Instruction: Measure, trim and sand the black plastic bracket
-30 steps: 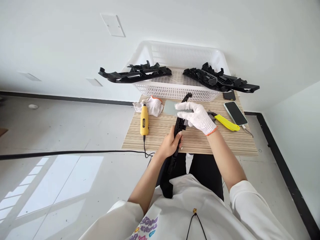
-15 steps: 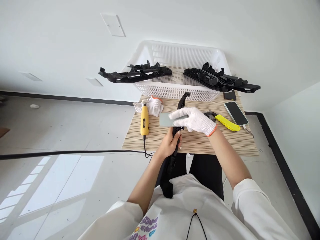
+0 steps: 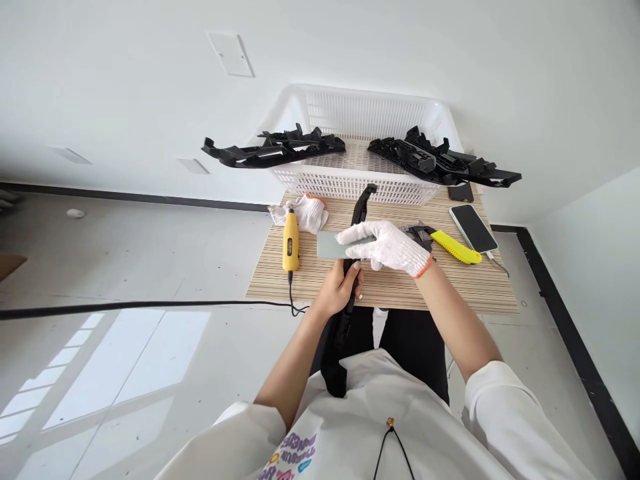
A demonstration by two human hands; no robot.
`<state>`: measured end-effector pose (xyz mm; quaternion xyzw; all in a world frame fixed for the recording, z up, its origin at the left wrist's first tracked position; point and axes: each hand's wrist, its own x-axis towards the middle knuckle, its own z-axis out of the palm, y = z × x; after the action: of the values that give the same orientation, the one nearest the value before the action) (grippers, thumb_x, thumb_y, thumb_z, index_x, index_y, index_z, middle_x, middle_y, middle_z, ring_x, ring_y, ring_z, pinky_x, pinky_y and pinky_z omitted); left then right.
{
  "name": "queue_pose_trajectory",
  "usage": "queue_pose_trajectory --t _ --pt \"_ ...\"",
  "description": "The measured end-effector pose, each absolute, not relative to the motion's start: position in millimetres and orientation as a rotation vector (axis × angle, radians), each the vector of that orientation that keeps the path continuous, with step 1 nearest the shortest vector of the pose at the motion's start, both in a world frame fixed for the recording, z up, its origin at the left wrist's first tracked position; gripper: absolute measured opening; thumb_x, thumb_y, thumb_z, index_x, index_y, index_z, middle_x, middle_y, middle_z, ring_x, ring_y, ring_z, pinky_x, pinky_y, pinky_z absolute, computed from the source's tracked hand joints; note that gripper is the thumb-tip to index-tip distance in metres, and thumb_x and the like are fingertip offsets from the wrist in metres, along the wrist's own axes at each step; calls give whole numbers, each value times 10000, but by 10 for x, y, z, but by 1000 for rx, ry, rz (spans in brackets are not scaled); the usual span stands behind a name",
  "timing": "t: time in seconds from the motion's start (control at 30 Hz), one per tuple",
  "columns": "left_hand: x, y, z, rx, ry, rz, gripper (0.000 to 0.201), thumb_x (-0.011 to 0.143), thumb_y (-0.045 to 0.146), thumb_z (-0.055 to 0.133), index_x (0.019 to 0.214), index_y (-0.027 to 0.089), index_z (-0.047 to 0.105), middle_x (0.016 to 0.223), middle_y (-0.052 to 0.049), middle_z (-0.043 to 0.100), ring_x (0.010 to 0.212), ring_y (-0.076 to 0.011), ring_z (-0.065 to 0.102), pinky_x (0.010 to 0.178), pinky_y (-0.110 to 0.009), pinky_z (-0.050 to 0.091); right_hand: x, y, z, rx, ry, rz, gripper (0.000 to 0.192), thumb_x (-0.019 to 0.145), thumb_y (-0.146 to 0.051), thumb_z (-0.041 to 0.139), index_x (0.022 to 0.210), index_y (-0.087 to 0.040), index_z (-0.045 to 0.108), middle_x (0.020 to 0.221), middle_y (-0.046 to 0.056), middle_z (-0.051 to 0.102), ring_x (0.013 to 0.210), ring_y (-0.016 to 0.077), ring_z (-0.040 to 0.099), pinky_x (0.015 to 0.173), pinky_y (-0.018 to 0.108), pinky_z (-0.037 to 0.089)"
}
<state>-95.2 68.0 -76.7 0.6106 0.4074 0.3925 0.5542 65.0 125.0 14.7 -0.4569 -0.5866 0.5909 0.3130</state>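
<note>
While both hands work over the worktop (image 3: 465,283), each grip is closed
Left hand (image 3: 339,288) clasps black plastic strip (image 3: 359,217); gloved right hand (image 3: 389,245) presses grey block (image 3: 329,246) at its nine o'clock

Striped table (image 3: 390,293) — basket (image 3: 360,180), phone (image 3: 471,227)

R hand (image 3: 387,245) rubs grey block (image 3: 330,245) – black part (image 3: 356,227).

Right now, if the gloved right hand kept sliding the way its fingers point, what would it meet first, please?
The right hand, pressing a grey block across the black plastic part, points left. Probably the yellow rotary tool lying on the table comes first, though depth is unclear.
</note>
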Motion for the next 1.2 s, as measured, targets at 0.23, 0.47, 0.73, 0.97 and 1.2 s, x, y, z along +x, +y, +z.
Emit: queue_pose_trajectory --t 0.23,0.47,0.73,0.97,1.2 --pt "-953 687 -762 1425 951 929 285 1026 517 413 1020 234 380 780 67 542 476 -55 522 494 -213 472 645 1224 128 -1191 -1516 1528 327 772 -218 772 1099 -213 757 1114 51 754 568 52 574 372 142 440" --pt "-950 685 -769 1412 945 940 274 1026 500 429 992 233 377 778 69 541 473 -51 523 470 -202 466 601 1186 74 -1218 -1442 1386 350 796 -288 757 1142 -234 739 1159 43 743 511 33 525 358 149 431" --pt "-947 681 -765 1381 938 929 286 1019 519 427 1027 236 384 780 66 543 473 -53 518 467 -200 470 657 1170 96 -1238 -1498 1372 349 798 -291 759 1143 -241 748 1191 49 736 567 57 580 355 143 441" --pt "-953 683 -761 1388 927 923 292 1019 524 426 1013 236 379 793 59 547 484 -52 516 499 -211 479 604 1202 76 -1217 -1454 1366 354 793 -282 762 1142 -230 747 1182 52 739 520 36 551 359 143 451" --pt "-954 680 -746 1433 941 900 257 1031 490 419 1028 234 395 807 58 567 499 -56 539 519 -215 475 552 1208 71 -1216 -1390 1293 357 810 -301 748 1160 -229 735 1173 48 735 600 61 601 403 149 487"
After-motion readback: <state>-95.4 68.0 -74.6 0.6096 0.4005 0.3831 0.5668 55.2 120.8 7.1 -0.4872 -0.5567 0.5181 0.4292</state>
